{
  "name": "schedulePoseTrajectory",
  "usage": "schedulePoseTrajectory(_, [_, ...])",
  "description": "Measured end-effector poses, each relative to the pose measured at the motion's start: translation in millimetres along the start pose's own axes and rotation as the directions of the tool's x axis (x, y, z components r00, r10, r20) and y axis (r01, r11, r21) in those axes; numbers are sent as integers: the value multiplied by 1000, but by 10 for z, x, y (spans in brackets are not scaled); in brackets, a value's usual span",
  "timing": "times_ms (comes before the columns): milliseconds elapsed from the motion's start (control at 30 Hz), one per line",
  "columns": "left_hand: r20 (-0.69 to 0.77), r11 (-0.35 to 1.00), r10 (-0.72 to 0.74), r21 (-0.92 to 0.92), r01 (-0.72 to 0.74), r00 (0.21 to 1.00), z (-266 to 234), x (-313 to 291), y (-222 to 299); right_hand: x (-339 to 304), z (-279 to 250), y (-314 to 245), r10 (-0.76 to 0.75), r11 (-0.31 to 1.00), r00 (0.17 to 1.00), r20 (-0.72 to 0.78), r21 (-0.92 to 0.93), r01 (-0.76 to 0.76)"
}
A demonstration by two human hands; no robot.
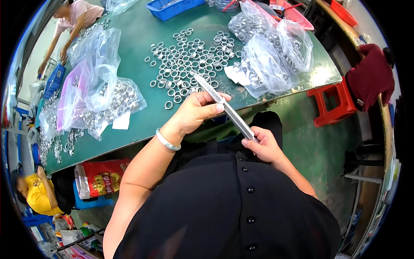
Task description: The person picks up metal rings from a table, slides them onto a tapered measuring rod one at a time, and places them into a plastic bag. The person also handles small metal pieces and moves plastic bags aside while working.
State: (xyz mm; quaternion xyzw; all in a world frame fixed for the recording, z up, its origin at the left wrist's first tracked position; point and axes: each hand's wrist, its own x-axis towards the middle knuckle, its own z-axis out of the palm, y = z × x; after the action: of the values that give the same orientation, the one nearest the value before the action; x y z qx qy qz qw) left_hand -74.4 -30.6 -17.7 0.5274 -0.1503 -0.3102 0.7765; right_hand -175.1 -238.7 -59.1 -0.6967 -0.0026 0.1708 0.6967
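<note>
A long, narrow metal ring mandrel [238, 120] with marks along its length slants in front of me, its far tip over the edge of the loose rings. My left hand [195, 113] pinches its middle between thumb and fingers; whether a ring sits there too I cannot tell. The near end is gripped by my right hand [266, 146], fingers wrapped round it. Just beyond, many silvery metal rings [183, 64] lie spread on the green table [142, 43].
Clear bags of rings [123, 97] lie left, with a purple basin [71, 93] beside them. More bags [269, 64] rest right. A blue tray [172, 9] stands at the far edge. A red stool [332, 103] is right on the floor. Other people [77, 17] sit around.
</note>
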Motion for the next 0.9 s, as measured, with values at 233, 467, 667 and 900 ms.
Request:
schedulePoseTrajectory(233, [-95, 994, 88, -63, -94, 992, -29, 8, -48, -12, 20, -48, 11, 999, 1000, 9, 30, -11])
schedulePoseTrajectory(467, [-257, 876, 408, 380, -296, 876, -33, 324, 526, -180, -85, 101, 106, 994, 994, -33, 26, -105])
schedulePoseTrajectory(667, [247, 271, 444, 879, -392, 861, 472, 1038, 877, -194, -95, 145, 131, 991, 991, -35, 27, -130])
schedulePoseTrajectory(900, [369, 36, 333, 915, -402, 868, 544, 1475, 880, -230, -121, 157, 146, 987, 989, -25, 64, -145])
